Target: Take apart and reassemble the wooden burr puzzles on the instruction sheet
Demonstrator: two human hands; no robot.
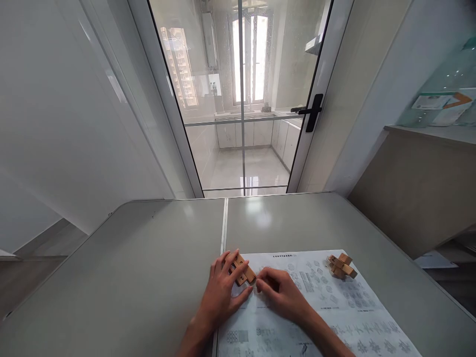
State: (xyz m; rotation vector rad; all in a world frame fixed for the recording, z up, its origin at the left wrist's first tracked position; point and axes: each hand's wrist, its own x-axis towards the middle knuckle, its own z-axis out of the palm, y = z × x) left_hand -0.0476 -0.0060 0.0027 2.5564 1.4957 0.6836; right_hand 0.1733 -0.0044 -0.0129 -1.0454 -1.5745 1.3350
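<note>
Several small wooden pieces [245, 273] lie side by side near the top left corner of a printed sheet [316, 317]. My left hand [224, 287] rests over them, its fingers spread across the wood and its thumb apart. Just right of the pieces is my right hand [279, 291], its fingers curled together close to the wood's right end; what they hold, if anything, is hidden. An interlocked wooden block puzzle [342, 266] sits on the sheet's upper right part.
The grey table [156, 277] has a pale seam running away from me. Beyond its far edge stands a glass door [241, 99] with a black handle [314, 113]. At the right, a large clear bottle [442, 94] stands on a ledge [431, 133].
</note>
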